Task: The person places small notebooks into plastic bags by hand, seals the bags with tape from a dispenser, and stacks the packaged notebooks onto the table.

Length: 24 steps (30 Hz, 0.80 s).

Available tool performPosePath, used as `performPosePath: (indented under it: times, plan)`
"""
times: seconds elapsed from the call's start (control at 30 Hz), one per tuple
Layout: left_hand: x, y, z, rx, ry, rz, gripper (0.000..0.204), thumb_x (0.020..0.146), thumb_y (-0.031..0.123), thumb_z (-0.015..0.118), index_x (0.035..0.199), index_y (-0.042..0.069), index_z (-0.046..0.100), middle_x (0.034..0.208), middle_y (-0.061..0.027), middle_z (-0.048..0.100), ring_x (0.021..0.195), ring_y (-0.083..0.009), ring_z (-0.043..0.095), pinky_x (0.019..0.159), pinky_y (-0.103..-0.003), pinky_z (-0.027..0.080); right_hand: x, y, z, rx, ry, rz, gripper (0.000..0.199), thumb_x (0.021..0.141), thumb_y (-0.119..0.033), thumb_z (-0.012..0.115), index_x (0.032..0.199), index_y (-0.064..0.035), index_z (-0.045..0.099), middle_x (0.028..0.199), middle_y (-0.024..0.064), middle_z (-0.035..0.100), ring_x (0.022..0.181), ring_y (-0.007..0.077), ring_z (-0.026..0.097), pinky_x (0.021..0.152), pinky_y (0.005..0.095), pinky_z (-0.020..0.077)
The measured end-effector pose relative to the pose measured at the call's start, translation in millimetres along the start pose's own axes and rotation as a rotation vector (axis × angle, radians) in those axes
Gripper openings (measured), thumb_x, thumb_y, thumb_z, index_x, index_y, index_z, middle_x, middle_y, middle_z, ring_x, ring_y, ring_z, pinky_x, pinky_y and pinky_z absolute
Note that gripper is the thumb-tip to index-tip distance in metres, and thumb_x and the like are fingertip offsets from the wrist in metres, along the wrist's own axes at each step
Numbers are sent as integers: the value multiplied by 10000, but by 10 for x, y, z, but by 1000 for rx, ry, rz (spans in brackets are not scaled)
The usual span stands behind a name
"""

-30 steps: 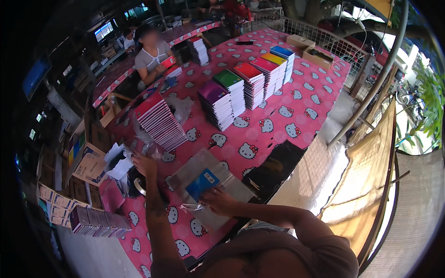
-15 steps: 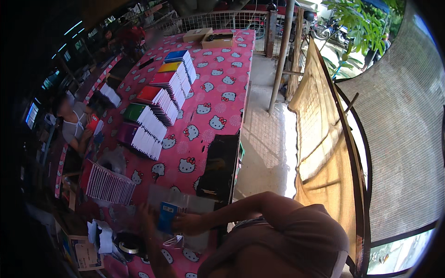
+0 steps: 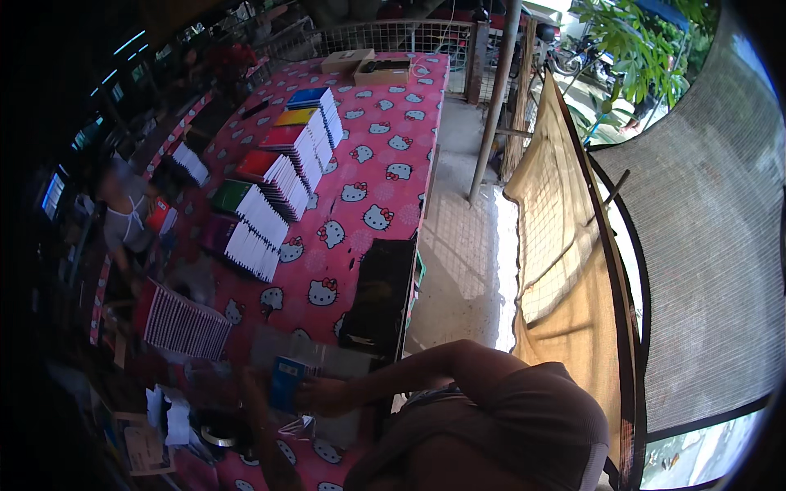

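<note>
A blue booklet (image 3: 285, 383) lies over a clear plastic sleeve (image 3: 336, 357) at the near edge of the table. My right hand (image 3: 321, 396) is closed on the booklet's right side, its fingers bent over the edge. Along the left side rests my left hand (image 3: 254, 391), touching the booklet or the sleeve; it is dark and smeared, so its grip is hidden. Just below the booklet, a crumpled shiny bit of clear plastic (image 3: 299, 426) catches the light.
Rows of spiral notebooks (image 3: 254, 237) with coloured covers stand mid-table. Left of my hands are another notebook stack (image 3: 187, 327), a tape roll (image 3: 217, 435) and a cardboard box (image 3: 143, 446). A black patch (image 3: 378, 295) covers the right edge. Another person (image 3: 127, 217) works at left.
The view has shifted slightly. My hands stay at the blue booklet with little movement. The other person's arm has lowered toward the notebook stack near them, with a red notebook still beside their body.
</note>
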<state>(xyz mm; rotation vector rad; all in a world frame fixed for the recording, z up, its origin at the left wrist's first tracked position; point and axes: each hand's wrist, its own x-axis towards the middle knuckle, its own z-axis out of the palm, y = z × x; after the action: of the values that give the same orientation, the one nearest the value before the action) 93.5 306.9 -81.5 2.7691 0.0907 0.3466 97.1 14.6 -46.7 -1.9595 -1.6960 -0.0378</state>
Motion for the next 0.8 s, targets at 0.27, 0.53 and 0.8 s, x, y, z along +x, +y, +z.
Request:
performPosePath:
  times: [0.27, 0.53, 0.8]
  plan:
    - [22, 9, -32, -2, -15, -19, 301, 901, 187, 615, 1113, -25, 640, 1060, -188, 648, 955, -349, 635, 887, -438, 497, -27, -4, -19, -60, 32, -28, 384, 826, -268, 629, 1196, -166, 651, 1287, 49, 586, 1290, 263, 461, 1103, 495, 317]
    - [79, 29, -142, 2, -52, -51, 291, 865, 135, 636, 1105, -30, 636, 1059, -203, 652, 955, -355, 638, 878, -441, 494, -24, 110, 19, -93, -50, -43, 513, 808, -299, 655, 1304, -178, 607, 1351, 46, 555, 1323, 297, 432, 1104, 528, 301]
    - [-2, 768, -559, 101, -150, -90, 269, 845, 93, 639, 1084, -30, 639, 1050, -212, 658, 942, -366, 636, 862, -446, 490, -29, 203, 119, -103, 14, -86, 493, 792, -261, 647, 1275, -166, 618, 1343, 54, 553, 1306, 308, 457, 1140, 532, 288]
